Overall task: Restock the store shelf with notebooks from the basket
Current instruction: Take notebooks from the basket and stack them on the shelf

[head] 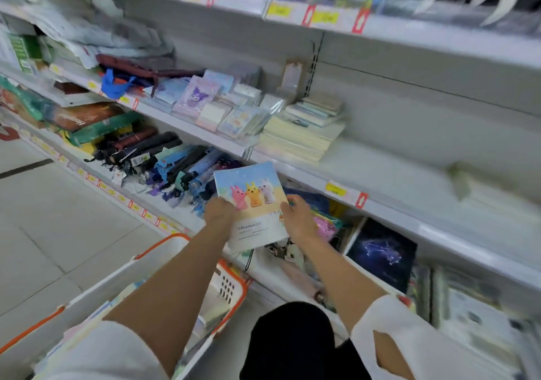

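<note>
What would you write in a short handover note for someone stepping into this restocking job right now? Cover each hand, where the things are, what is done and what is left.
Left hand: grips the left edge of the notebook.
Right hand: holds its right edge.
The notebook, with three cartoon rabbits on the cover, is in the air below the shelf, not yet placed.
The basket sits on the floor at the left, with more stock inside.
Done: one notebook lifted out.
Left: set it on the shelf, probably beside the pale stack, then empty the basket.

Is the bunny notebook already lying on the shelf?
No, both hands, left hand and right hand, hold the notebook in the air.
</note>
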